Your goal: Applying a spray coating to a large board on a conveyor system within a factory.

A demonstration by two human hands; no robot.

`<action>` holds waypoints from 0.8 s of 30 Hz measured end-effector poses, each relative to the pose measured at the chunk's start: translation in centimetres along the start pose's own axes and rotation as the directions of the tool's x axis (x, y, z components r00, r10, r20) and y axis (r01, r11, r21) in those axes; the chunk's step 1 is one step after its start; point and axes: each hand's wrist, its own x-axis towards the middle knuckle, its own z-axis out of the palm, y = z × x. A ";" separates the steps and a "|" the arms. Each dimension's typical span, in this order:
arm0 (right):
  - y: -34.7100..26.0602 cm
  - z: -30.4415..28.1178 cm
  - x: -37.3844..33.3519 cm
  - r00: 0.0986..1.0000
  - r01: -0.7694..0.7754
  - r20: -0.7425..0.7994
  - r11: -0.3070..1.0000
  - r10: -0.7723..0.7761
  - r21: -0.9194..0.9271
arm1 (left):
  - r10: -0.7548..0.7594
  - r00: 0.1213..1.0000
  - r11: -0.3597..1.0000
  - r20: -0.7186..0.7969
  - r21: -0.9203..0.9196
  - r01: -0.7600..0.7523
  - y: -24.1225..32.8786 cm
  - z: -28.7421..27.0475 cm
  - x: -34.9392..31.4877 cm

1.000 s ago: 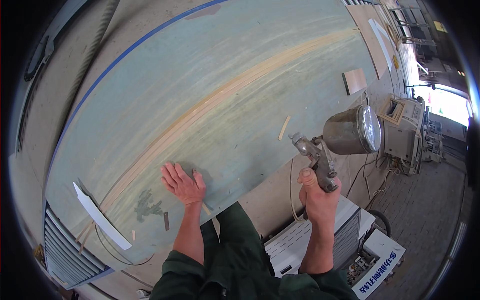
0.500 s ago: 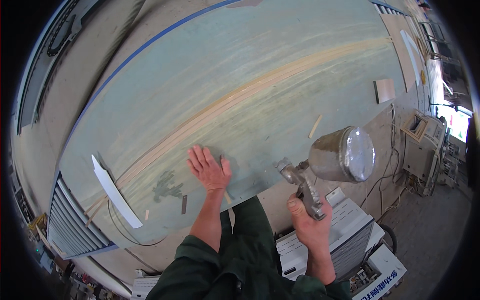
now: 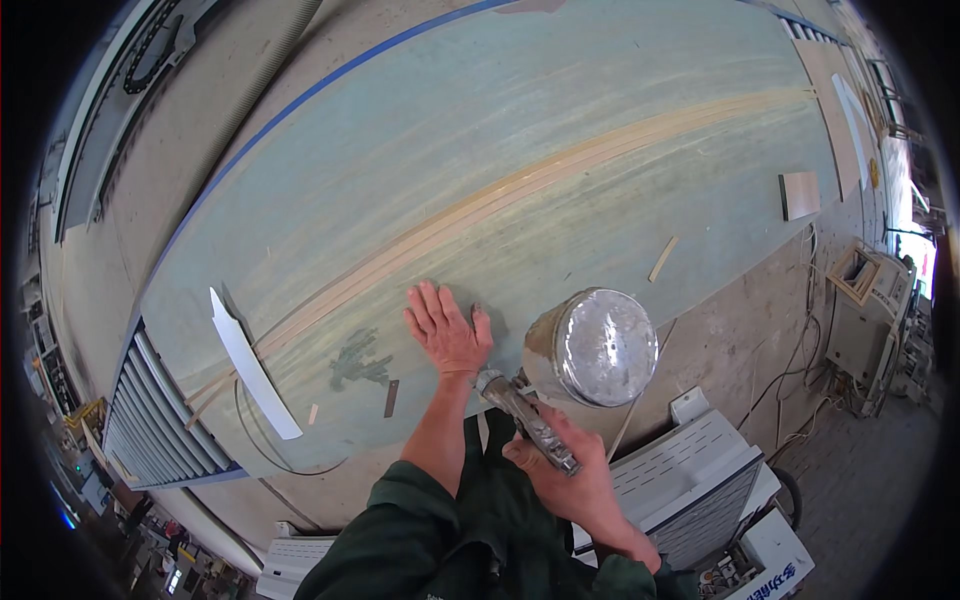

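Note:
My left hand [image 3: 448,330] lies flat with fingers stretched out on the large greenish-grey tabletop [image 3: 300,200], just below a bundle of long thin wood strips [image 3: 480,215]. In my right hand [image 3: 575,470] is a spray gun [image 3: 538,428], gripped by its metal body. Its round, shiny metal cup [image 3: 605,348] hangs over the table's near edge, and the nozzle end comes close to my left wrist. Further left, a white curved strip [image 3: 250,365] lies across the ends of the wood strips. Between it and my left hand sits a small dark strip [image 3: 391,398].
A short wood strip [image 3: 662,259] and a square block [image 3: 799,196] lie toward the right, where a brown panel [image 3: 830,110] covers the table end. Rollers [image 3: 160,410] flank the left end. White slotted housings [image 3: 680,460] stand below the near edge; cables and a control box [image 3: 862,320] are at right.
My right hand has brought the spray gun leftward, close to my left wrist. My left hand stays flat on the table. The whole view has shifted slightly.

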 end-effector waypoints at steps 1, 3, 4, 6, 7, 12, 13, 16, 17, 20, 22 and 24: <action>0.1 -0.2 0.1 1.000 0.009 0.005 1.000 -0.009 -0.012 | -0.006 1.000 1.000 0.004 -0.003 0.006 0.0 0.0 0.0; 0.3 -0.8 0.3 1.000 0.017 0.006 1.000 -0.017 -0.026 | -0.011 1.000 1.000 0.010 -0.012 0.011 0.1 0.0 0.0; 0.4 -1.2 0.3 0.999 -0.001 -0.044 1.000 0.001 -0.004 | -0.005 1.000 1.000 0.005 -0.004 0.005 0.1 0.1 0.1; 0.6 -2.7 0.7 0.997 0.017 -0.079 1.000 -0.019 -0.015 | -0.002 1.000 1.000 0.002 0.003 0.002 0.1 0.1 0.0; 0.6 -3.3 0.7 0.997 0.019 -0.073 1.000 -0.020 -0.024 | -0.019 0.999 1.000 0.026 0.002 0.019 0.1 0.0 0.0; 0.7 -6.4 0.7 0.954 -0.117 -0.264 0.986 0.144 0.115 | -0.009 1.000 1.000 0.029 0.010 0.008 0.2 0.0 0.0; 0.8 -7.0 0.8 0.930 -0.168 -0.308 0.978 0.200 0.126 | -0.011 1.000 1.000 0.026 0.012 0.011 0.2 0.0 0.0; 1.1 -8.4 1.6 0.912 -0.043 -0.404 0.995 0.076 0.089 | -0.015 0.999 1.000 0.030 0.014 0.014 0.3 0.0 0.1; 1.1 -9.0 1.9 0.896 0.009 -0.444 0.997 0.024 0.074 | -0.012 0.999 1.000 0.034 0.013 0.012 0.3 -0.1 0.0; 0.7 -11.3 2.4 0.874 -0.034 -0.480 0.995 0.075 0.093 | -0.001 1.000 1.000 0.031 0.008 0.000 0.2 0.0 0.1; 0.5 -12.8 3.3 0.845 0.024 -0.535 0.996 0.028 0.089 | 0.023 0.999 1.000 0.027 -0.008 -0.023 0.2 0.0 0.1; 0.2 -14.3 4.2 0.811 0.040 -0.584 0.997 0.009 0.071 | 0.024 1.000 0.999 0.019 0.028 -0.024 0.2 0.0 0.1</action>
